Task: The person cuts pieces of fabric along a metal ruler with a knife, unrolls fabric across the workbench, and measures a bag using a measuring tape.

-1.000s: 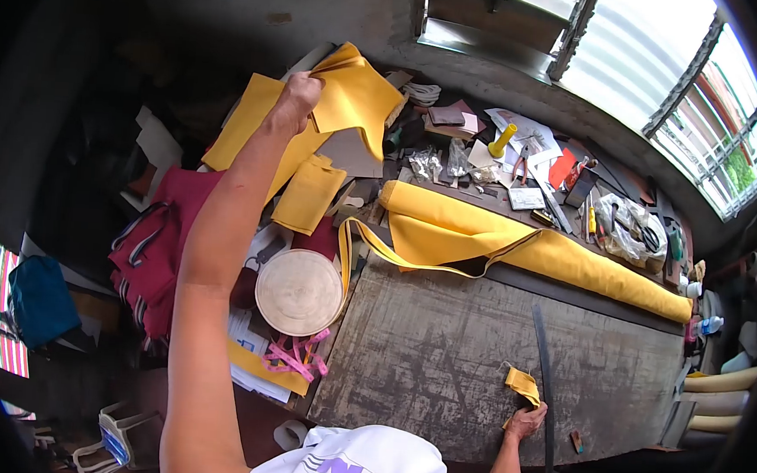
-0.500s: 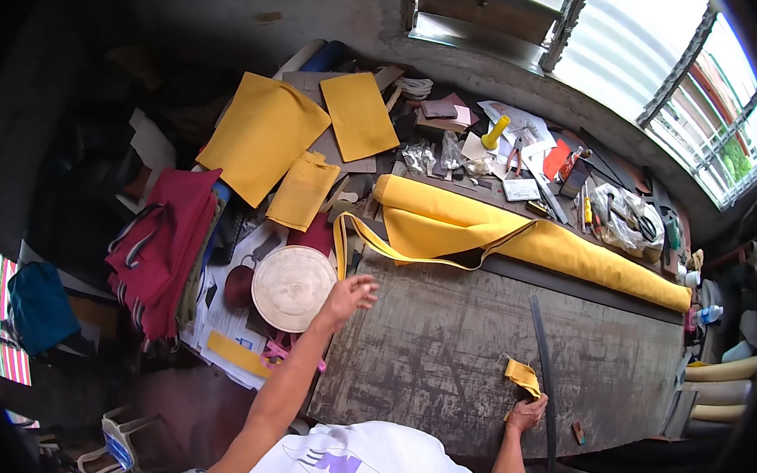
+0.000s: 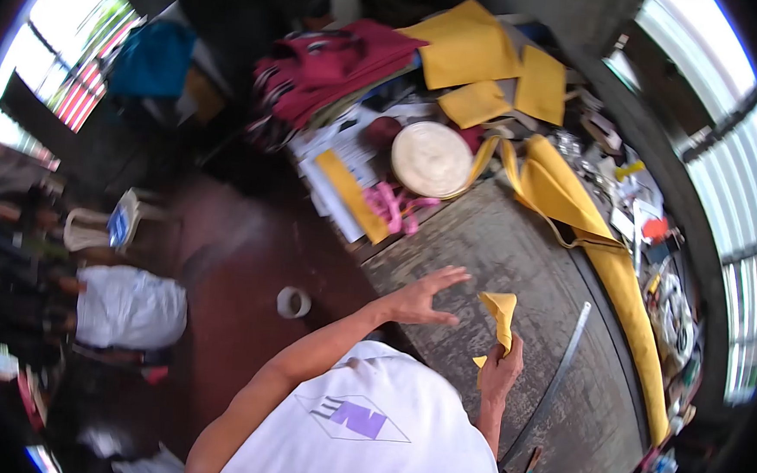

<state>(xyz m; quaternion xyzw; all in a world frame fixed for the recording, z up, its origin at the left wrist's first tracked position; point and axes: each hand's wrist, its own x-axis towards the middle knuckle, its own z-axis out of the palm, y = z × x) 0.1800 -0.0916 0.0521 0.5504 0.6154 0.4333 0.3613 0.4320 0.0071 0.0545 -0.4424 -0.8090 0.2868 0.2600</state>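
Observation:
My right hand (image 3: 502, 365) is closed around a small folded piece of yellow fabric (image 3: 501, 316) above the dark worktable (image 3: 447, 241). My left hand (image 3: 427, 297) hovers near the table's left edge with its fingers spread and nothing in it. To the right of my right hand a metal ruler (image 3: 561, 373) lies on the table. A long roll of yellow fabric (image 3: 623, 277) lies along the far right side, with a strip looping from its upper end.
A round pale disc (image 3: 432, 159), a pink tangled item (image 3: 395, 206) and a yellow strip (image 3: 351, 197) lie at the upper left of the table. Beyond are maroon bags (image 3: 341, 65). A white chair (image 3: 124, 221) and a tape roll (image 3: 293, 301) are on the floor.
The view has swung to the left, showing more floor. My left hand has come nearer my right hand, its fingers spread wider. My right hand still holds the yellow piece, now raised upright.

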